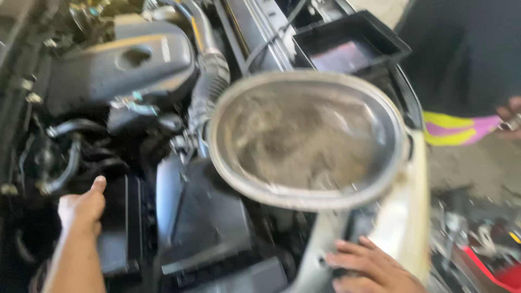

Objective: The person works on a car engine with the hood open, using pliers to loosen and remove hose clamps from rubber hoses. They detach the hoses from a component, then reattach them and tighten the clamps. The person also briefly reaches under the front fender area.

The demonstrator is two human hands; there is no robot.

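A head-worn camera looks down into an open car engine bay, the picture somewhat blurred. At centre, filling the middle of the view, sits a large oval headlight housing, its clear lens dusty and grey inside, ringed by a pale rim. It rests tilted at the front edge of the bay.

At seven o'clock from the headlight, the left hand lies flat on a black plastic cover, fingers pressed together and thumb raised; it pinches nothing. At five o'clock, just below the lamp, the right hand rests on the cream-coloured body panel, fingers slightly spread and holding nothing. Neither hand touches the lamp.

At ten o'clock is a dark engine cover, with a ribbed intake hose beside it. At one o'clock an open black tray shows. At three o'clock another person's hand appears near a bright yellow and pink stripe of clothing.

The headlight looks bulky but fairly light and stiff, with a lens that could scratch or crack. It is likely best held by its rim with both hands.
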